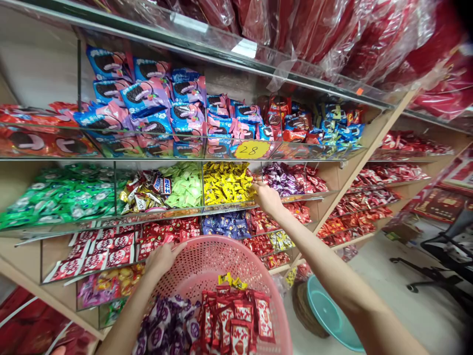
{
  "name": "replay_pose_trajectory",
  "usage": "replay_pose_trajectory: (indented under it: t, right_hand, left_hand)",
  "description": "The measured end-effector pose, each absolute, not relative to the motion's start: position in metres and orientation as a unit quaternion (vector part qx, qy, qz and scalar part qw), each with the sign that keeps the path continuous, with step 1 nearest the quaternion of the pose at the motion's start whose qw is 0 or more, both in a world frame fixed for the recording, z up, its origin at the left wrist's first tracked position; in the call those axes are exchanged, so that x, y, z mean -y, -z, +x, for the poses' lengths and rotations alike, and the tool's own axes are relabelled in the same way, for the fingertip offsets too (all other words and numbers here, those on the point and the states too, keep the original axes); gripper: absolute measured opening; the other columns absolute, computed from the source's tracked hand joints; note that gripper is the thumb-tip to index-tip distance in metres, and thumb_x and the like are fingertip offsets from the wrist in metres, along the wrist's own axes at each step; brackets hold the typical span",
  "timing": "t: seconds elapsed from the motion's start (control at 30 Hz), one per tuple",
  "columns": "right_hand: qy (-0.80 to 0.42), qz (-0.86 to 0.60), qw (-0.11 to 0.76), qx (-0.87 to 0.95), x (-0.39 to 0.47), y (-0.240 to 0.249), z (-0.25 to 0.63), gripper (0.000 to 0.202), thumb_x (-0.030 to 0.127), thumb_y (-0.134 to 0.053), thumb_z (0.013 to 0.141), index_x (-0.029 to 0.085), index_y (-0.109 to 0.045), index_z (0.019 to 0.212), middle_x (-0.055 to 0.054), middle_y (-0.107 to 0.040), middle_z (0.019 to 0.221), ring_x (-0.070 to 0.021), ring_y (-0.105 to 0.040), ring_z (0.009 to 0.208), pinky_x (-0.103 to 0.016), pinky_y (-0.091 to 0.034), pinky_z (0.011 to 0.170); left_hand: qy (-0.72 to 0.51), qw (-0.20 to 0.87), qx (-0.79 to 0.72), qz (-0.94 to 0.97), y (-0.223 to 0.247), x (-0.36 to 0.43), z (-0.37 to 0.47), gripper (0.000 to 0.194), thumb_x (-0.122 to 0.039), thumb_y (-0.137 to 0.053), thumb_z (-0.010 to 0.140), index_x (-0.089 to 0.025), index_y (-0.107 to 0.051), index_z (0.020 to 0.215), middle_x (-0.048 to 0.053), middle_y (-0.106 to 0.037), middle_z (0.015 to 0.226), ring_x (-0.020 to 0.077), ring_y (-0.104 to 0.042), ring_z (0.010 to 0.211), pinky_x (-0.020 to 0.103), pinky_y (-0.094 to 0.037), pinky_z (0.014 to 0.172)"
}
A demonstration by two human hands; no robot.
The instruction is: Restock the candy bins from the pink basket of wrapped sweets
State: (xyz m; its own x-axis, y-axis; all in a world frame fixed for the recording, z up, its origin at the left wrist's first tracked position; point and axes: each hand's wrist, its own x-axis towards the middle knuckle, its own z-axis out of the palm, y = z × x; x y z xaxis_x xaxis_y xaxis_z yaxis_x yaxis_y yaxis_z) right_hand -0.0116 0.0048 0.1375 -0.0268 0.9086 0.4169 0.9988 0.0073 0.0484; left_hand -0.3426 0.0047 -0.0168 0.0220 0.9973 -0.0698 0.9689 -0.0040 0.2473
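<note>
Left fingers (179,248) tight on basket (207,252) of candies (242,315); right fingers (257,187), grip unclear, by yellow sweets (225,182).

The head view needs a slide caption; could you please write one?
Left hand at the rim of a pink basket, right hand at the shelved yellow packets.
</note>
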Motion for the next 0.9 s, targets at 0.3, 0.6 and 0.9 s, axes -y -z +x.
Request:
replay_pose_trajectory:
  t: [0.3,0.6,0.9]
  right_hand:
    - [0.203,-0.695,0.093,0.684,-0.014,-0.129,-0.007,0.026,0.029,-0.035,0.087,0.021,-0.043,0.111,-0.011,-0.041,0.115,-0.0180,-0.056,0.082,-0.026,-0.038,0.061]
    - [0.249,-0.691,0.123,0.667,-0.012,-0.137,-0.009,0.027,0.022,-0.026,0.089,0.021,-0.049,0.104,-0.008,-0.044,0.112,-0.0130,-0.054,0.069,-0.024,-0.032,0.054]
    - [0.110,-0.575,0.292,0.756,0.050,-0.121,-0.008,0.015,0.021,-0.039,0.084,0.017,-0.054,0.087,-0.004,-0.058,0.084,-0.0135,-0.053,0.071,-0.023,-0.036,0.062]
  left_hand:
    - [-0.060,0.112,-0.692,0.710,0.016,-0.004,-0.343,0.063,-0.070,-0.020,0.071,-0.022,-0.060,0.079,0.012,-0.065,0.088,0.0318,-0.059,0.082,0.038,-0.042,0.066]
    - [-0.055,0.111,-0.698,0.705,0.011,-0.001,-0.340,0.063,-0.070,-0.020,0.072,-0.021,-0.060,0.079,0.012,-0.065,0.088,0.0310,-0.058,0.083,0.036,-0.041,0.065]
    - [-0.040,0.108,-0.704,0.701,0.015,-0.004,-0.341,0.066,-0.070,-0.021,0.071,-0.022,-0.062,0.087,0.012,-0.065,0.092,0.0306,-0.059,0.085,0.037,-0.042,0.068]
